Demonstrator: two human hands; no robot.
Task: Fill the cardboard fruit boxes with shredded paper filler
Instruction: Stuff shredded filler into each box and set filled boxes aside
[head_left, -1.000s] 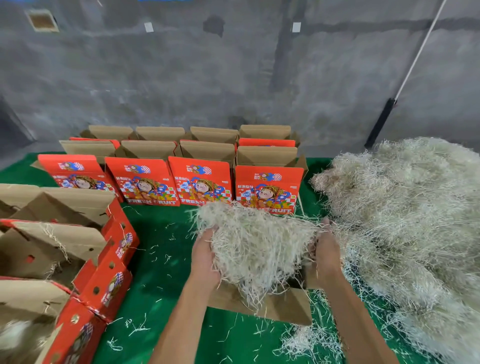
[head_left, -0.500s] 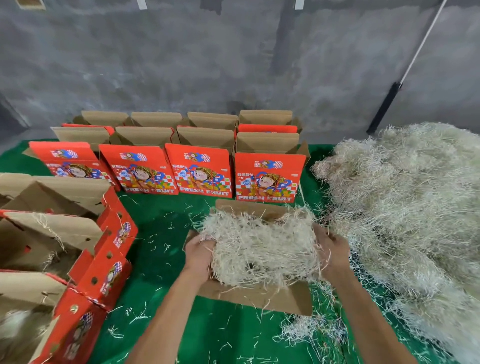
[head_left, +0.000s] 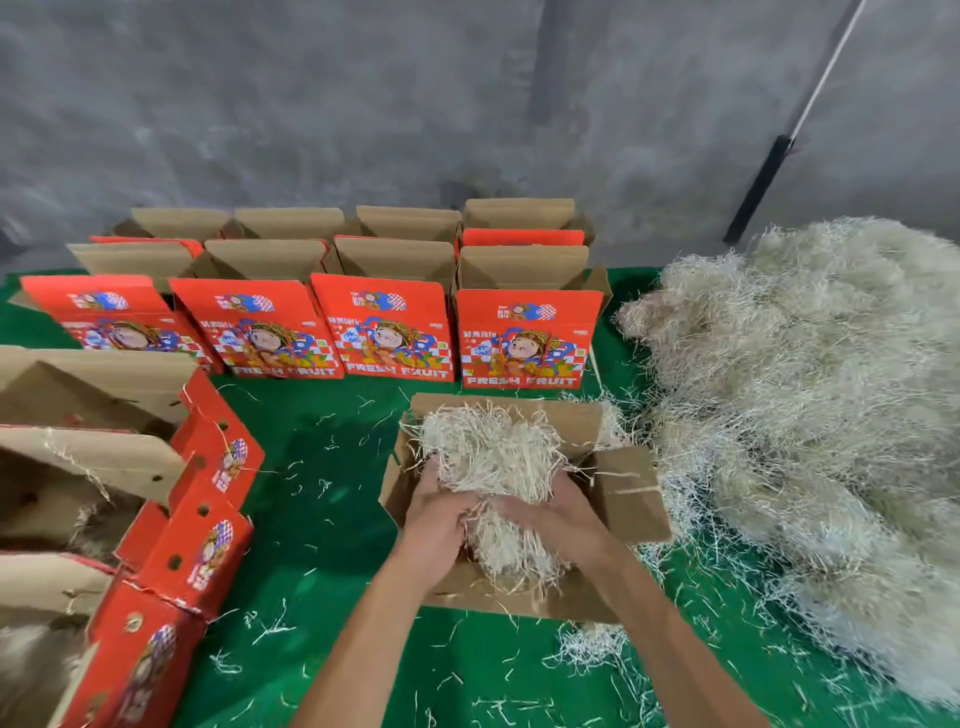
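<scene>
An open cardboard fruit box (head_left: 631, 499) stands on the green table in front of me, brown flaps spread outward. A wad of pale shredded paper filler (head_left: 493, 457) sits inside it and rises above the rim. My left hand (head_left: 434, 519) and my right hand (head_left: 558, 512) lie side by side on top of the wad, fingers pointing forward and pressing into it. Strands cover the fingertips and poke out between the two hands.
A big heap of shredded paper (head_left: 810, 415) fills the table's right side. Rows of red "FRESH FRUIT" boxes (head_left: 524, 338) stand open behind. More open red boxes (head_left: 208, 467) with filler line the left. Loose strands litter the green cloth (head_left: 322, 499).
The wad went from held above the box down into it. Both hands moved from its outer sides to its top, close together.
</scene>
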